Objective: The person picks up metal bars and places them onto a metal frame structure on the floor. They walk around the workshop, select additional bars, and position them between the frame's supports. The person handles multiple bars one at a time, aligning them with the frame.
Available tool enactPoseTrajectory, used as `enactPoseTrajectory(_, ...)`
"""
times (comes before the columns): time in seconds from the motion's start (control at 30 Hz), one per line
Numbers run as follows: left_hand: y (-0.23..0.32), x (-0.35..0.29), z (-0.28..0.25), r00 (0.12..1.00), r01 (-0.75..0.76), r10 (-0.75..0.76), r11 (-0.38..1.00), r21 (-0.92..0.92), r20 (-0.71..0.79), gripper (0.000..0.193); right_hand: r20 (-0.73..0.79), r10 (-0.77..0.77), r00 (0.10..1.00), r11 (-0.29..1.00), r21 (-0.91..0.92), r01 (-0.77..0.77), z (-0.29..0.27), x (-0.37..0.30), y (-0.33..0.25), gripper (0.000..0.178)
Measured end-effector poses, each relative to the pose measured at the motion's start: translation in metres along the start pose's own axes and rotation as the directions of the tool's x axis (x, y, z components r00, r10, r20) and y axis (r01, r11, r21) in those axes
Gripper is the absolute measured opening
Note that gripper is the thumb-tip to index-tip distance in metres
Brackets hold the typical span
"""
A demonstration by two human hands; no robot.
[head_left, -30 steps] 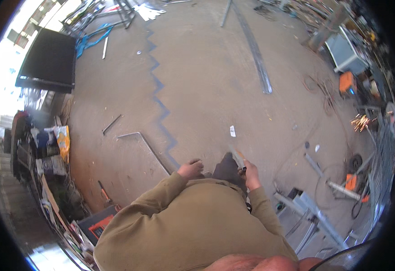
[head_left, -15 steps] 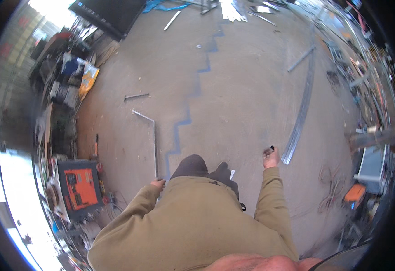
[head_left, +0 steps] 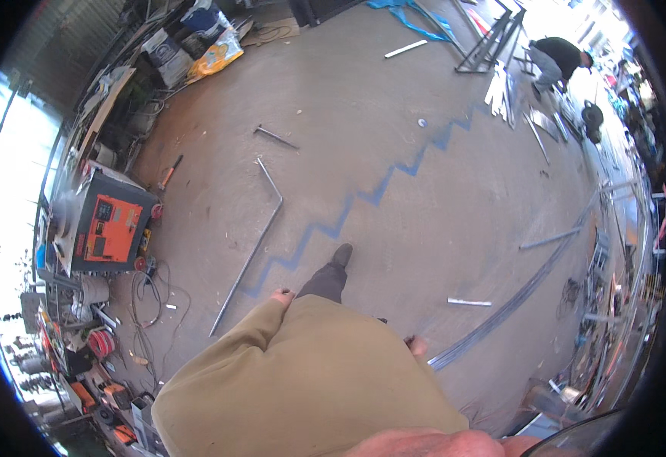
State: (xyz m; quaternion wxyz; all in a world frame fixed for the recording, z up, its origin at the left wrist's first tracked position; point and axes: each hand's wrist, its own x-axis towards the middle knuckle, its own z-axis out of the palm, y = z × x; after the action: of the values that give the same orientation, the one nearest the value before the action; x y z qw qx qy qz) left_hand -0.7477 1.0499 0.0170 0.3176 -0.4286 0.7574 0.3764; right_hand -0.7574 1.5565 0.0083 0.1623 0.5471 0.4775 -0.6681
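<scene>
My left hand hangs low in front of my body with its fingers curled; what they hold, if anything, is too small to see. To its left a long bent metal bar lies on the floor. My right hand hangs at my right side, partly hidden by my jacket. Its fingers are closed, with something dark at their tips that I cannot make out. Nearest to it is a bundle of long metal strips on the floor. A short pale metal piece lies just beyond.
A blue zigzag line crosses the floor. An orange and grey machine stands left, with cables beside it. A short bar lies ahead. Another person crouches at the far right near a metal frame.
My body and view have turned to the right, bringing the crouching person into sight. My right hand has come down and back beside my body. One foot has stepped forward.
</scene>
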Motion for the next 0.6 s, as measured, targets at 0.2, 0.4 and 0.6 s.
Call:
enactPoseTrajectory(0.2,0.097,0.052,-0.008,0.999,0.047,-0.045,0.991,-0.123,0.018,0.054,-0.090,-0.049,0.995,0.940,-0.342,0.015,0.031,0.064,-0.052,0.016)
enactPoseTrajectory(0.4,0.174,0.082,-0.003,0.999,0.042,-0.034,0.964,-0.262,0.034,0.050,-0.103,-0.164,0.981,0.932,-0.342,0.120,0.086,0.105,-0.150,0.022)
enactPoseTrajectory(0.6,0.283,0.104,0.011,1.000,0.007,-0.006,0.996,-0.094,0.007,0.052,-0.175,-0.208,0.962,0.916,-0.381,0.128,0.148,0.146,-0.281,0.022)
